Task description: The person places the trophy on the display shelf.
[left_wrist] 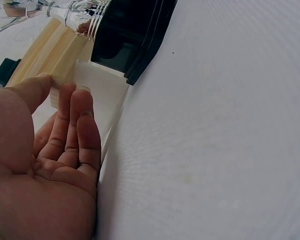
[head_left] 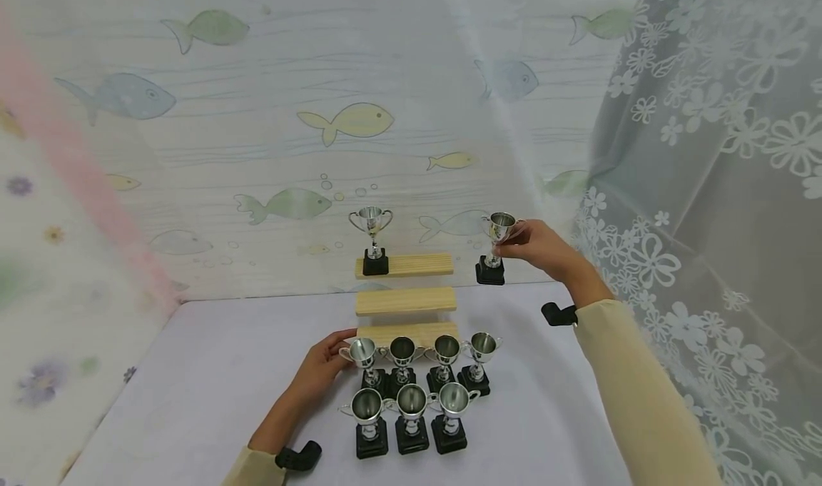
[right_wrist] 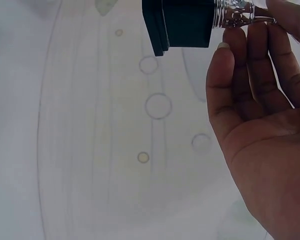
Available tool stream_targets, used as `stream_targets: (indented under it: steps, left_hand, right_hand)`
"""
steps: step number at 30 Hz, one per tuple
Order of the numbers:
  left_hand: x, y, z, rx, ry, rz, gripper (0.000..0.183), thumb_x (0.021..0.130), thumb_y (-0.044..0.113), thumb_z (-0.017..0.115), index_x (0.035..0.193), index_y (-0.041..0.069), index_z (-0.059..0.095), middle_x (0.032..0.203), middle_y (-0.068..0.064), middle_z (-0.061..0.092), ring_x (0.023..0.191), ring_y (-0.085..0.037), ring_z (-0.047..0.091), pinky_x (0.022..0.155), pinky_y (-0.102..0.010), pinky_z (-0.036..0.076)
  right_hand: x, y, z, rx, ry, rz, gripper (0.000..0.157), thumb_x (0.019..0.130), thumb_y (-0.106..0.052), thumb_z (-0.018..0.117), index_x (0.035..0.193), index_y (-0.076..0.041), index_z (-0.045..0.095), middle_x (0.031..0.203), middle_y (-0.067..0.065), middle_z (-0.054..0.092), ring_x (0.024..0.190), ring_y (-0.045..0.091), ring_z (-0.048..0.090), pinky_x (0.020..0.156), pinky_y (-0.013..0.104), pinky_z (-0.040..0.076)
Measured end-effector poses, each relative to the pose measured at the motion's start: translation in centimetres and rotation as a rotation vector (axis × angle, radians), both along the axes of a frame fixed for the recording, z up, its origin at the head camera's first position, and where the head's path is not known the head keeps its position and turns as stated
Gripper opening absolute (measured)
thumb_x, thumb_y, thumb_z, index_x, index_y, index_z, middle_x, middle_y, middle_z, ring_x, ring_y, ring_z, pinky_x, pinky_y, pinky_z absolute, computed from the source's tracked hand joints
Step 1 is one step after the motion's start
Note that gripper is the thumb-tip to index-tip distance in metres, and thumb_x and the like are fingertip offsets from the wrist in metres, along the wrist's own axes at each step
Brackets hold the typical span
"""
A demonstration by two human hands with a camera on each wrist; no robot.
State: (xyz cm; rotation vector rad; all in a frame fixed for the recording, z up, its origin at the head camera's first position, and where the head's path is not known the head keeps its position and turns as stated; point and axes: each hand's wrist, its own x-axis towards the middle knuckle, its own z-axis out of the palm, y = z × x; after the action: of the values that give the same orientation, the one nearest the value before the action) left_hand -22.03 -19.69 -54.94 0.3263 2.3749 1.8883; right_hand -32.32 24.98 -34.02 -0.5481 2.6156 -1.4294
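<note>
My right hand (head_left: 539, 247) holds a small silver trophy cup (head_left: 499, 228) by its stem and handle, in the air to the right of a stepped wooden stand (head_left: 406, 301). The cup is nearly upright, its black base (right_wrist: 187, 22) beside the fingertips in the right wrist view. A matching trophy (head_left: 374, 238) stands on the left end of the top step. My left hand (head_left: 321, 366) grips the left end of the lowest step, thumb and fingertips on the wood (left_wrist: 65, 57) in the left wrist view.
Several more trophies (head_left: 411, 402) stand in two rows on the white-covered table (head_left: 212, 372), close in front of the stand. A fish-print cloth (head_left: 347, 118) hangs behind. A lace curtain (head_left: 719, 186) hangs at the right, near my right arm.
</note>
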Motion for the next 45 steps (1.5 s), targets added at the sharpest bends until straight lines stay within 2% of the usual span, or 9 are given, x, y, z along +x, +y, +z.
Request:
stream_targets:
  steps: [18, 29, 35, 45]
  left_hand:
    - [-0.3, -0.1, -0.4, 0.006, 0.012, -0.019, 0.047, 0.107, 0.005, 0.06, 0.151, -0.003, 0.05, 0.11, -0.016, 0.074, 0.093, -0.012, 0.073, 0.086, -0.027, 0.06]
    - [-0.2, 0.1, -0.2, 0.019, 0.01, -0.007, 0.046, 0.107, 0.005, 0.061, 0.151, -0.002, 0.051, 0.108, -0.015, 0.072, 0.092, -0.012, 0.072, 0.086, -0.028, 0.06]
    - [-0.3, 0.0, -0.3, 0.029, 0.002, -0.004, 0.046, 0.107, 0.006, 0.062, 0.151, -0.001, 0.051, 0.109, -0.015, 0.072, 0.092, -0.013, 0.072, 0.086, -0.028, 0.06]
    - [-0.4, -0.1, -0.3, 0.021, 0.005, -0.005, 0.047, 0.107, 0.009, 0.063, 0.152, -0.001, 0.051, 0.108, -0.013, 0.073, 0.091, -0.013, 0.071, 0.083, -0.028, 0.059]
  right_hand:
    - [-1.6, -3.6, -0.1, -0.082, -0.007, 0.035, 0.021, 0.099, -0.01, 0.075, 0.112, 0.004, 0.069, 0.118, 0.013, 0.067, 0.117, 0.032, 0.065, 0.109, 0.053, 0.05]
    - [-2.1, -5.7, -0.3, -0.134, -0.021, 0.047, 0.015, 0.099, -0.008, 0.075, 0.108, 0.001, 0.068, 0.116, 0.011, 0.068, 0.117, 0.032, 0.065, 0.112, 0.059, 0.046]
    - [-2.2, -6.9, -0.2, -0.119, -0.019, 0.044, 0.015, 0.098, -0.009, 0.076, 0.108, -0.001, 0.069, 0.115, 0.012, 0.07, 0.117, 0.032, 0.066, 0.108, 0.051, 0.051]
    - [-2.5, -9.1, -0.1, -0.111, -0.017, 0.047, 0.017, 0.098, -0.012, 0.077, 0.109, -0.002, 0.07, 0.116, 0.013, 0.07, 0.118, 0.034, 0.065, 0.109, 0.053, 0.05]
